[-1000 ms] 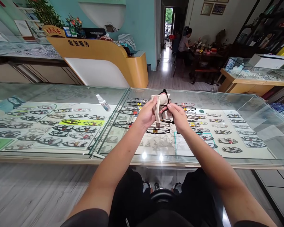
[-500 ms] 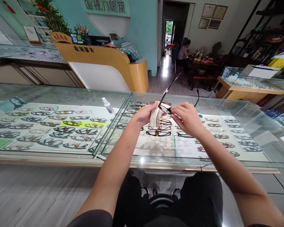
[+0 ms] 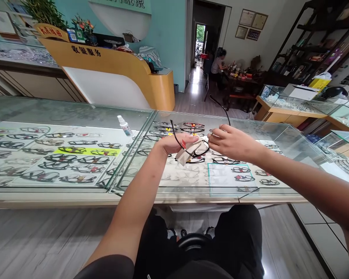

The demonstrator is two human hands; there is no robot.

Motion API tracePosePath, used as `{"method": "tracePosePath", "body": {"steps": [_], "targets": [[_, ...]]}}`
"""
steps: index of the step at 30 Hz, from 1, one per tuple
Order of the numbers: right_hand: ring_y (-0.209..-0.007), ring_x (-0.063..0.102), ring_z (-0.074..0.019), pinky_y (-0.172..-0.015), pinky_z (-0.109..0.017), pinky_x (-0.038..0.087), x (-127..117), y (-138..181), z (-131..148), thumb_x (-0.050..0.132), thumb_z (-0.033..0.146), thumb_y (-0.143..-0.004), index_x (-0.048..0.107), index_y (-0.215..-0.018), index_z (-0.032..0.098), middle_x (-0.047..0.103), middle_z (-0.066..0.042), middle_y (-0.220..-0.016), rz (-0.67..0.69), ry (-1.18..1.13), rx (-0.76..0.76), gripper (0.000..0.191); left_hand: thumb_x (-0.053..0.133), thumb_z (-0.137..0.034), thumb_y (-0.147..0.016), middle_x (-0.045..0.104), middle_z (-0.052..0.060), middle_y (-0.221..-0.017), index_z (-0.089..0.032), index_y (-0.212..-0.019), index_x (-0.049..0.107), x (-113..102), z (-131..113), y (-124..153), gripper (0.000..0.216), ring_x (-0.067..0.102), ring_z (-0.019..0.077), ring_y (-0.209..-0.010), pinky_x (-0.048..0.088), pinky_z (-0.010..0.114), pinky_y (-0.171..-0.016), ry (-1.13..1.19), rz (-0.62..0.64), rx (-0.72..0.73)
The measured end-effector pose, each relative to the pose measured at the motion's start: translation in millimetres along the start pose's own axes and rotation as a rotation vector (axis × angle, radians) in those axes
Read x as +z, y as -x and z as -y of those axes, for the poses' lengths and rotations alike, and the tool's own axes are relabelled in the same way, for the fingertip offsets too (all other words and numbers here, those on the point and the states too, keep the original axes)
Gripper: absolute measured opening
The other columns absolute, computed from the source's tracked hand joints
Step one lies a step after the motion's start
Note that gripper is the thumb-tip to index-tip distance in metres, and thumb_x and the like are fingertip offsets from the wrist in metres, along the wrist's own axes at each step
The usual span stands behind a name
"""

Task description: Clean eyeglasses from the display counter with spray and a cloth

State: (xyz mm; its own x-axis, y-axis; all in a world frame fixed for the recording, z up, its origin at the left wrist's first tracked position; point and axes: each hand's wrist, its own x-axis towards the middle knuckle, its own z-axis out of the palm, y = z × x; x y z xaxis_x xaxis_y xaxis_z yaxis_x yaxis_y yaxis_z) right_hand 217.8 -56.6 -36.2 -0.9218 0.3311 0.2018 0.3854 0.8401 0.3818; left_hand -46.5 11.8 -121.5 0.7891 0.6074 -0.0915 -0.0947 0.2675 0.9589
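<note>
Gripping the black glasses [image 3: 198, 154] through a cloth [image 3: 184, 155] above the glass counter [image 3: 75, 112], the left hand [image 3: 172, 142] is closed — the right hand [image 3: 232, 142] pinches their far side — uneven twisting could bend them.

Held both arms out forward, bare, with the elbows bent a little. Had the left forearm [image 3: 136, 197] rising from low in the middle, and the right forearm [image 3: 305, 182] coming in from the right side, almost level. Held the left hand [image 3: 170, 144] with the thumb on top and the other fingers curled below, closed in a grip. Held the right hand [image 3: 231, 142] with its back upward and the wrist straight, fingertips pinched together and pointing toward the left hand. Had the two hands close together, at nearly the same height.
</note>
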Motion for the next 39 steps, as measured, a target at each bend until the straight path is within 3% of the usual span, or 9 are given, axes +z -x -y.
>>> {"method": "tracePosePath", "body": {"steps": [4, 8, 11, 14, 16, 19, 23, 33, 39], "targets": [[-0.123, 0.062, -0.0277, -0.105, -0.050, 0.051, 3.6, -5.5, -8.8, 0.051, 0.009, -0.108, 0.078, -0.116, 0.030, 0.078, -0.005, -0.131, 0.020, -0.029, -0.003, 0.036, 0.091, -0.064, -0.081, 0.083, 0.020, -0.090, -0.014, -0.086, 0.084, 4.3, 1.8, -2.0, 0.051, 0.078, 0.0273, -0.069, 0.064, 0.037, -0.064, -0.024, 0.073, -0.036], [-0.134, 0.061, -0.0326, -0.115, -0.057, 0.047, 12.2, -8.0, -17.9, 0.050, 0.010, -0.107, 0.075, -0.137, 0.031, 0.072, -0.006, -0.150, -0.106, -0.153, 0.075, 0.044, 0.097, -0.063, -0.075, 0.082, 0.018, -0.088, -0.012, -0.088, 0.083, 7.0, 3.4, -8.4, 0.054, 0.079, 0.0250, -0.074, 0.065, 0.033, -0.070, 0.024, -0.059, 0.069], [-0.133, 0.061, -0.0346, -0.114, -0.058, 0.044, 26.4, -9.8, -16.9, 0.051, 0.018, -0.110, 0.072, -0.141, 0.029, 0.073, -0.010, -0.147, -0.249, -0.145, 0.281, 0.039, 0.096, -0.063, -0.076, 0.083, 0.018, -0.091, -0.012, -0.098, 0.083, 6.6, 4.1, -12.6, 0.057, 0.076, 0.0217, -0.070, 0.061, 0.028, -0.060, 0.049, -0.168, 0.159], [-0.114, 0.064, -0.0337, -0.104, -0.055, 0.046, 51.6, -15.9, -10.3, 0.057, 0.035, -0.110, 0.078, -0.120, 0.022, 0.078, -0.016, -0.119, -0.460, -0.178, 0.630, 0.027, 0.097, -0.058, -0.078, 0.083, 0.019, -0.094, -0.011, -0.103, 0.082, 5.6, 4.1, -14.1, 0.056, 0.074, 0.0203, -0.068, 0.055, 0.026, -0.054, 0.060, -0.224, 0.210], [-0.095, 0.063, -0.0276, -0.093, -0.047, 0.049, 72.2, -23.6, -5.9, 0.062, 0.047, -0.107, 0.079, -0.105, 0.022, 0.075, -0.011, -0.101, -0.558, -0.457, 0.799, 0.030, 0.099, -0.053, -0.076, 0.083, 0.018, -0.093, -0.010, -0.103, 0.082, 5.9, 4.7, -14.9, 0.054, 0.076, 0.0212, -0.073, 0.056, 0.026, -0.059, 0.070, -0.245, 0.245], [-0.080, 0.063, -0.0197, -0.078, -0.038, 0.052, 98.8, -37.5, -2.7, 0.072, 0.065, -0.096, 0.077, -0.094, 0.023, 0.072, -0.006, -0.103, -0.657, -1.117, 0.899, 0.043, 0.102, -0.050, -0.074, 0.083, 0.017, -0.093, -0.010, -0.101, 0.080, 7.2, 8.1, -18.1, 0.053, 0.078, 0.0218, -0.080, 0.058, 0.025, -0.067, 0.069, -0.257, 0.283], [-0.074, 0.055, -0.0157, -0.076, -0.033, 0.049, 113.9, -47.4, -4.2, 0.084, 0.068, -0.081, 0.076, -0.084, 0.022, 0.065, 0.000, -0.082, -0.743, -1.450, 0.950, 0.048, 0.102, -0.048, -0.073, 0.083, 0.014, -0.095, -0.012, -0.103, 0.078, 8.6, 13.8, -22.5, 0.053, 0.080, 0.0223, -0.083, 0.057, 0.025, -0.069, 0.046, -0.268, 0.291], [-0.073, 0.054, -0.0146, -0.066, -0.032, 0.053, 125.2, -38.2, 2.1, 0.090, 0.070, -0.075, 0.075, -0.080, 0.023, 0.074, -0.004, -0.102, -0.766, -1.607, 0.932, 0.050, 0.107, -0.043, -0.066, 0.083, 0.011, -0.096, -0.014, -0.112, 0.075, 16.2, 25.8, -33.1, 0.064, 0.083, 0.0246, -0.084, 0.062, 0.029, -0.077, 0.031, -0.354, 0.277], [-0.066, 0.056, -0.0136, -0.063, -0.032, 0.056, 120.4, -40.1, 6.6, 0.092, 0.071, -0.074, 0.076, -0.081, 0.023, 0.065, 0.000, -0.086, -0.755, -1.658, 0.903, 0.052, 0.104, -0.059, -0.065, 0.079, 0.006, -0.084, -0.013, -0.112, 0.072, 30.7, 23.4, -35.6, 0.073, 0.080, 0.0201, -0.072, 0.060, 0.025, -0.065, 0.000, -0.454, 0.306]]}}
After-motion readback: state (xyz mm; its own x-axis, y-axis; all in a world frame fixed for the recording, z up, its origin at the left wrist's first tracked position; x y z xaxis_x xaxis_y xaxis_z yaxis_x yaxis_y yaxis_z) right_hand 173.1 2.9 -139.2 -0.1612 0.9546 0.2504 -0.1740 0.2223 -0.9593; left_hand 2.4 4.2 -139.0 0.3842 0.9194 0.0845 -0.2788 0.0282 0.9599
